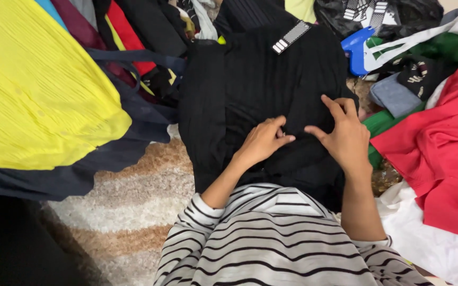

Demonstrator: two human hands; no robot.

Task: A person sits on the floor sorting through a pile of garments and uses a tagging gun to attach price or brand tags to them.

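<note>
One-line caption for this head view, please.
Both hands, left hand and right hand, pinch a black ribbed garment among heaped clothes, beside a yellow garment and red cloth.

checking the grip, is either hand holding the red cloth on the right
No, both the left hand and the right hand rest on the black ribbed garment, apart from the red cloth.

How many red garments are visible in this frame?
2: a large red garment lies spread right of the right hand, and a red piece sits in the top-left pile. More may be buried.
</note>
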